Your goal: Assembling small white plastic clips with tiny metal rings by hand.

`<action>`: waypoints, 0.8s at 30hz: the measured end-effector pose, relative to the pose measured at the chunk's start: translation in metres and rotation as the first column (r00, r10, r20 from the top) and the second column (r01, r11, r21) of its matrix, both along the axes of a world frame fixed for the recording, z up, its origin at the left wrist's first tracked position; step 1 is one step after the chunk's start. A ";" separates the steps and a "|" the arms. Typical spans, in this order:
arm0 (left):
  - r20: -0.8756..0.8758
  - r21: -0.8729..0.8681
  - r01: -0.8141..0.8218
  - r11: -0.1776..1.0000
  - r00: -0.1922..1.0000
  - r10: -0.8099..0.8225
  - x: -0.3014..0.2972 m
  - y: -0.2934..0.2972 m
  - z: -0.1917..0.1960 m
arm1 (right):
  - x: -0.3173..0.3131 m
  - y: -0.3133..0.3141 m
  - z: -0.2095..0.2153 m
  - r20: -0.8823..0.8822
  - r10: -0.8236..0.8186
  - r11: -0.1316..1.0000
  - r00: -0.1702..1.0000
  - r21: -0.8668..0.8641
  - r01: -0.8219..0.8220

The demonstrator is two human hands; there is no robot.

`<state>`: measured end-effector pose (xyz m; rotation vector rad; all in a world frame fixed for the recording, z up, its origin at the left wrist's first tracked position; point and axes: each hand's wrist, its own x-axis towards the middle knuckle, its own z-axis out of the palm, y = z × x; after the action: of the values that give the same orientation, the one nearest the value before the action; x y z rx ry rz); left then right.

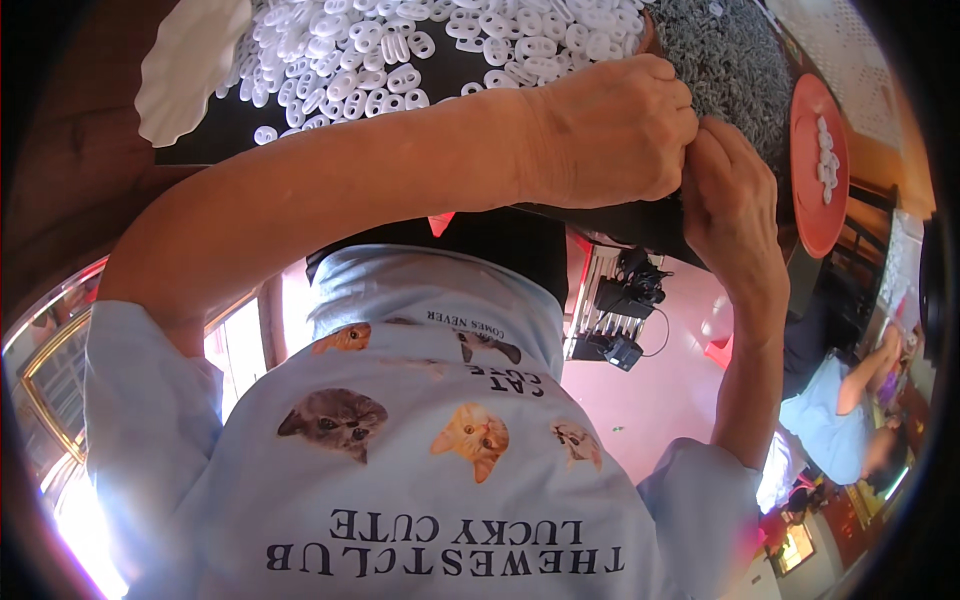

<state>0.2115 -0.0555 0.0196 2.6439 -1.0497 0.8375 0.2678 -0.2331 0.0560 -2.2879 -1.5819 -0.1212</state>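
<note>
Black tabletop [470, 62] — white rings [400, 45], grey heap [720, 60], hands [690, 150]

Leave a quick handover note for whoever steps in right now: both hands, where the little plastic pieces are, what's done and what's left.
Left hand: fingers pinched together at the right edge of the black tray, meeting the right hand.
Right hand: fingertips pressed against the left hand's; whatever small piece they hold is hidden.
White oval pieces: loose heap on the tray.
Grey pieces: heap just beyond the hands.
Red dish: a few white pieces on it, to the right.
Done: little that shows. Left: both heaps remain large.
</note>
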 end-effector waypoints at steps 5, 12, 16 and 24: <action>0.021 0.005 0.002 1.000 1.000 -0.002 0.000 0.000 0.000 | 0.000 -0.001 -0.001 0.006 0.000 1.000 1.000 -0.031 0.000; 0.040 0.030 -0.025 0.999 0.999 0.024 -0.001 -0.001 0.000 | 0.002 -0.002 -0.001 0.030 0.022 0.999 0.999 -0.038 -0.021; 0.034 0.057 -0.013 0.998 0.999 0.011 -0.002 -0.002 0.005 | 0.002 -0.003 -0.002 0.034 0.028 1.000 0.999 -0.014 -0.027; 0.045 0.087 -0.008 0.996 0.999 0.004 -0.002 0.000 0.004 | 0.002 0.000 0.001 0.001 0.020 0.997 1.000 -0.069 -0.020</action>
<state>0.2099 -0.0550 0.0240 2.7135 -1.1143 0.8752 0.2700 -0.2327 0.0568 -2.3233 -1.6336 -0.0647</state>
